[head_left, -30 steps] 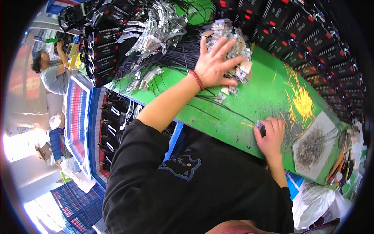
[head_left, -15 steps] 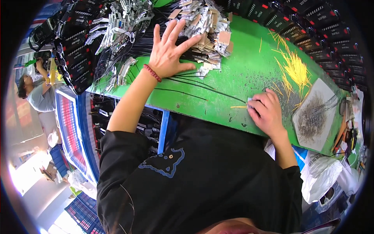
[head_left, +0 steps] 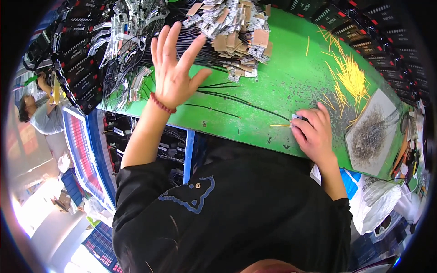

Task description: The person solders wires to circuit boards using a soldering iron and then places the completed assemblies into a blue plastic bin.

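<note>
My left hand [head_left: 175, 79] is open, fingers spread, above the black wires [head_left: 187, 48] that run left from a heap of small white and brown circuit boards [head_left: 234, 34]. Nothing is in its palm side that I can see. To the right, my right hand [head_left: 315, 133] rests on the green table [head_left: 291, 54] with its fingers closed on a small whitish board [head_left: 295, 117], mostly hidden by the fingertips. A long black cable [head_left: 255, 106] stretches leftward from that board. Beside the board lies one thin yellow strip [head_left: 278, 125].
Yellow strips [head_left: 351, 79] lie scattered at the right, near a sooty grey slab [head_left: 371, 136]. Metal parts [head_left: 125, 43] are heaped at the far left. Black cases [head_left: 382, 45] line the far right edge. Another person [head_left: 41, 111] works at the left.
My left hand has moved left, away from the board heap, and is still spread. My right hand keeps its hold on the small board and has hardly moved.
</note>
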Demonstrator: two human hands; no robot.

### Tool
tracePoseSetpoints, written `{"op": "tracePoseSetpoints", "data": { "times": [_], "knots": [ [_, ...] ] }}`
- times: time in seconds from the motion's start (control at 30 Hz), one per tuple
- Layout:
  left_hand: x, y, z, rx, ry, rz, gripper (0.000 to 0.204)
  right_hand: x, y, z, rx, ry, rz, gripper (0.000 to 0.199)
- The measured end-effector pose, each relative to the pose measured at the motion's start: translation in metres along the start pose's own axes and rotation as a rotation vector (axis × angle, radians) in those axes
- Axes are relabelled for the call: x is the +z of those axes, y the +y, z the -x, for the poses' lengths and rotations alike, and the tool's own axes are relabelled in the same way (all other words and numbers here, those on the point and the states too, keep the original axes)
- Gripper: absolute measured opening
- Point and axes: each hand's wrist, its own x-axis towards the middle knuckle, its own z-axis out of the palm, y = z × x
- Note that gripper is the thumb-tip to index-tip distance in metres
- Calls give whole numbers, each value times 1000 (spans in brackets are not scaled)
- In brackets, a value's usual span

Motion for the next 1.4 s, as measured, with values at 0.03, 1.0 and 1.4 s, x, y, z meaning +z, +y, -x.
{"op": "tracePoseSetpoints", "data": {
  "times": [0.03, 1.0, 1.4],
  "knots": [
    [-7, 3, 10, -9, 24, 39, 76, 1, 0, 0, 7, 18, 1, 19],
    [-62, -6, 96, -234, -343, -11, 60, 0, -13, -1, 64, 75, 108, 20],
    [-72, -66, 100, -713, -50, -313, 13, -2, -2, 9, 93, 115, 128, 22]
  ]
}}
